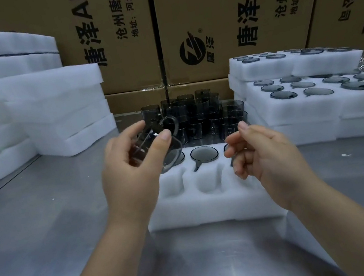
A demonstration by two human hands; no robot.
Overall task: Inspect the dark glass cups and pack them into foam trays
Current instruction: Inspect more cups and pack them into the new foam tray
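Holding tilted dark glass cup (150, 138) in left hand (133, 169), pinched above far-left corner of foam tray (210, 205) on table (71, 227). Right hand (265, 155) loosely curled, empty. Risk: light pinch, apparently thumb-and-fingertips only, slips; cup drops onto seated cup (204, 154), chips.

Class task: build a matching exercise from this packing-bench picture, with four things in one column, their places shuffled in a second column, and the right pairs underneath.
Things
1. held cup
2. loose cups
3. filled trays
4. plain foam stack

Places
A. stacked at the right of the table
B. in the left hand
C. stacked at the left of the table
D. standing behind the front tray

Pairs: 1-B, 2-D, 3-A, 4-C
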